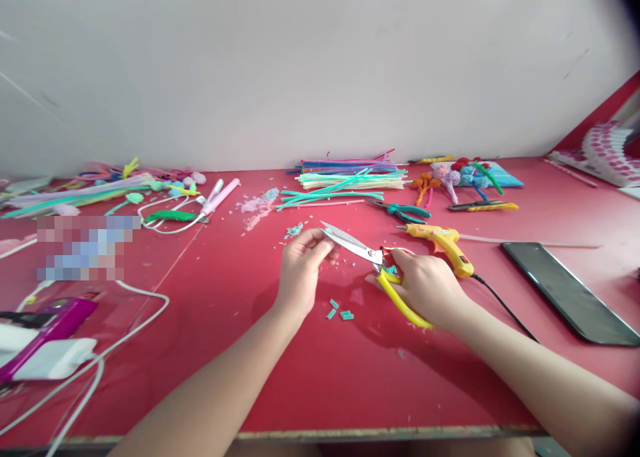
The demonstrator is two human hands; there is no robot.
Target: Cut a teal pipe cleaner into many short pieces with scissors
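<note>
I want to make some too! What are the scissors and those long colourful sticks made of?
The scissors look like shiny metal blades with yellow plastic handles, held in the right hand. The sticks look like fuzzy pipe cleaners, probably wire inside, though that is hidden.

I can't tell what my left hand [300, 270] pinches at the scissors [355, 245]; it's too small. A blurred patch [85, 247] hides something on the table [300, 377], and the phone [570, 290] is cut off at the right edge.
</note>
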